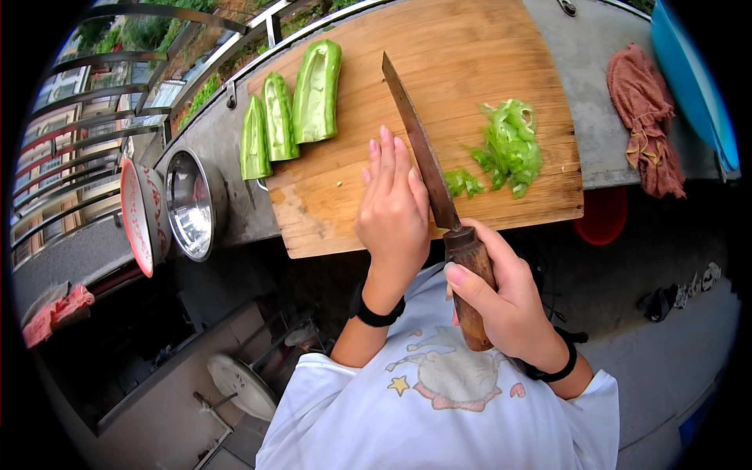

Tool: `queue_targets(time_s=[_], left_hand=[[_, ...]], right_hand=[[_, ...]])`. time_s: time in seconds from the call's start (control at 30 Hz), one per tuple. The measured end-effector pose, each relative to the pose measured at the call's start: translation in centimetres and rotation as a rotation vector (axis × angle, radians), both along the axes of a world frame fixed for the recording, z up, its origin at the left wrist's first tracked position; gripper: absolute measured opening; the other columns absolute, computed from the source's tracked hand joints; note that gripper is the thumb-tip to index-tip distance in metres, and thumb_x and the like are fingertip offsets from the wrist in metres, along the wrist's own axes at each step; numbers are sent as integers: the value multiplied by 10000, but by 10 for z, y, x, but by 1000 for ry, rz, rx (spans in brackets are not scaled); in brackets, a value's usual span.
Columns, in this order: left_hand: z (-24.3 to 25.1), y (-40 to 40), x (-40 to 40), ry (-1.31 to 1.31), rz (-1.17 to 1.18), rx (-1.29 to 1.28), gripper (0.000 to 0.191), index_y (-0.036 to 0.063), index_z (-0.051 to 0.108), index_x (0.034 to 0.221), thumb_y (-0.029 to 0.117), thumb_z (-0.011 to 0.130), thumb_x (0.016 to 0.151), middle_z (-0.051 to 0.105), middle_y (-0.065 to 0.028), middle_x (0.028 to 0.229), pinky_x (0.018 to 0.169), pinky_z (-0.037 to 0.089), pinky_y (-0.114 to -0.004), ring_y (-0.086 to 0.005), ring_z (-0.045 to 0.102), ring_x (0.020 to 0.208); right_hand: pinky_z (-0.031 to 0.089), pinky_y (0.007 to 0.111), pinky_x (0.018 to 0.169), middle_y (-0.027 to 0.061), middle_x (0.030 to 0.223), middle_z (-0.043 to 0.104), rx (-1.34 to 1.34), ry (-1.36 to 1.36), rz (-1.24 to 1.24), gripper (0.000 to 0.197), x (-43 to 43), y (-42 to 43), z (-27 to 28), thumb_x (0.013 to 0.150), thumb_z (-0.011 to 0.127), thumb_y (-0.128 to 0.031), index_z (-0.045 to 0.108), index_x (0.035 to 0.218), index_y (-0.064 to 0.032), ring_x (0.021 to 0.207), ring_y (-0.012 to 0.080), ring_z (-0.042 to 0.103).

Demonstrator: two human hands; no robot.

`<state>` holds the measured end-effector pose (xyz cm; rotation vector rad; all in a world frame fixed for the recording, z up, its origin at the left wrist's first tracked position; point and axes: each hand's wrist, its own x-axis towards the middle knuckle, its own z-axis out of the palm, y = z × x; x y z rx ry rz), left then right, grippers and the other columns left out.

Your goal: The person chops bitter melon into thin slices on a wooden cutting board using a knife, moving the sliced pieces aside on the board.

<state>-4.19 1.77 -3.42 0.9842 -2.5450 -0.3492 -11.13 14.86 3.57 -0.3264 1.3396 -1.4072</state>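
My right hand grips the wooden handle of a kitchen knife. Its darkened blade points up and away over a wooden cutting board. Just left of the blade, my left hand rests over the board's near part, fingers stretched out and side by side; nothing shows in it, though its underside is hidden. Three hollowed green gourd pieces lie at the board's left, cut faces up. Right of the knife is a pile of thin green slices, with a smaller heap of slices close to the blade.
A steel bowl and a patterned enamel basin stand tilted at the left. On the grey counter at right lie a reddish cloth and a blue basin. A red container sits below the counter edge. Metal railings run along the left.
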Motion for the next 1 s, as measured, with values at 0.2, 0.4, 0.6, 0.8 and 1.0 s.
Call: queue_targets(time_s=[0.2,0.4,0.6,0.8,1.0], left_hand=[[-3,0,-1,5,-13,-23,342,-38,534,1190,78,491,871,483,-196,1285,929,437,-426,-348,498,1160],[1,-1,-1,7,-17,-31,339,-49,536,1180,82,490,871,474,-200,1293,929,436,-427,-349,494,1163],[-1,-1,0,6,-5,11,356,-49,511,1206,75,481,874,458,-197,1310,946,420,-435,-352,467,1189],[0,-1,1,2,-4,8,351,-44,520,1200,62,489,867,458,-191,1311,946,424,-424,-349,480,1177],[-1,-1,0,11,-24,-10,348,-54,519,1196,74,482,875,467,-202,1299,942,427,-424,-349,486,1171]], right_hand=[[361,232,437,28,560,519,55,35,17,439,5,-9,-2,892,550,-204,402,1200,72,458,69,465],[379,251,470,49,610,520,-23,58,2,334,-15,-34,-15,879,563,-234,477,1050,40,493,87,467],[399,202,567,-5,735,549,5,-69,-38,385,-20,-12,1,874,588,-193,462,1150,44,636,42,456],[404,206,561,8,708,547,12,-85,-8,418,-7,-3,0,873,593,-195,445,1176,52,621,36,459],[373,224,458,32,569,525,30,112,34,448,5,-9,1,896,543,-205,388,1216,69,474,65,477]])
